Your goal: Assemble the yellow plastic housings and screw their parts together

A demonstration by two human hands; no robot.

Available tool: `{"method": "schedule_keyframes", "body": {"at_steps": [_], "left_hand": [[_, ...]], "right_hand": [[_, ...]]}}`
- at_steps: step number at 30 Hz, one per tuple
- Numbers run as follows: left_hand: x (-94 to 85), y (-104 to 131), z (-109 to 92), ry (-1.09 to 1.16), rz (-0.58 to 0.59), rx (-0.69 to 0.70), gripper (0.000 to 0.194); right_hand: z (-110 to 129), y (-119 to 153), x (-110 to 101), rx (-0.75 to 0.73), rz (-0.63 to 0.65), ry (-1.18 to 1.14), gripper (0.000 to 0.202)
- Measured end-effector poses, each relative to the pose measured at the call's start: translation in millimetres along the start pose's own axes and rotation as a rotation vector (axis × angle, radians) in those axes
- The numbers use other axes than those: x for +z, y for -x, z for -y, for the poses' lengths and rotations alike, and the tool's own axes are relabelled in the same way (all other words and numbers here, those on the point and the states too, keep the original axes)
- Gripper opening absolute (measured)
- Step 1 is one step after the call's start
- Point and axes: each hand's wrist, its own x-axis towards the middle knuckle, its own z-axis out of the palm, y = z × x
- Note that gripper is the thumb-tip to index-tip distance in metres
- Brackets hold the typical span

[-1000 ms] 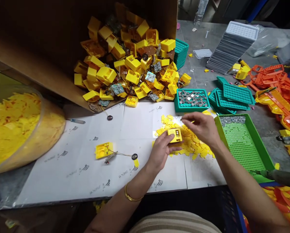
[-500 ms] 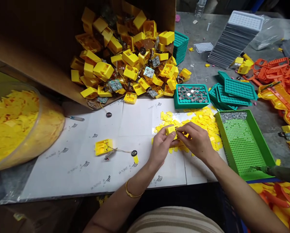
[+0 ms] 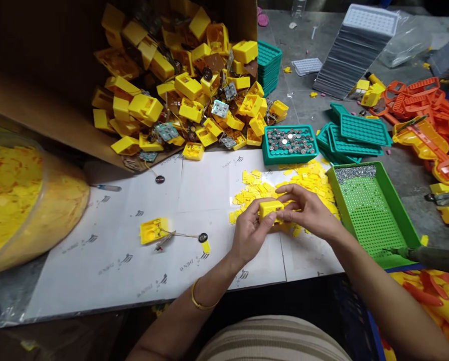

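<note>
A small yellow plastic case (image 3: 268,207) with small holes in its face is gripped between the thumb and fingers of my left hand (image 3: 249,230). At the case's right end is my right hand (image 3: 310,213), its thumb and bent fingers against that end and its index finger raised above. A dark opening shows there; whether a small part sits in it is hidden. Under both hands lies a pile of flat yellow plastic pieces (image 3: 314,183). To the left, another yellow case (image 3: 153,230) lies open on the white sheet, wired to a round black speaker (image 3: 202,237).
A cardboard box (image 3: 107,150) spills yellow cases at the back. A teal tray (image 3: 290,158) holds button cells; a green perforated basket (image 3: 378,215) holds small metal parts. A power screwdriver (image 3: 431,258) juts in at right. A tub (image 3: 68,195) of yellow pieces stands left.
The view has shifted slightly. The yellow case has turned in my left hand so its right end shows more. My right fingers have spread, the index finger lifting off.
</note>
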Motion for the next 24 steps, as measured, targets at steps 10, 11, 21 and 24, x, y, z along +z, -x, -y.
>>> {"method": "schedule_keyframes", "body": {"at_steps": [10, 11, 21, 24], "left_hand": [[1.7, -12, 3, 0.435, -0.070, -0.384, 0.027], [1.3, -13, 4, 0.484, -0.079, -0.415, 0.026], [4.2, -13, 5, 0.609, -0.063, -0.285, 0.023], [5.5, -12, 7, 0.585, -0.041, -0.248, 0.026]], "right_hand": [[-13, 1, 9, 0.109, -0.091, -0.168, 0.035], [-15, 3, 9, 0.104, -0.145, -0.207, 0.034], [-24, 27, 37, 0.200, -0.196, -0.442, 0.039], [-27, 24, 46, 0.168, -0.208, -0.568, 0.035]]}}
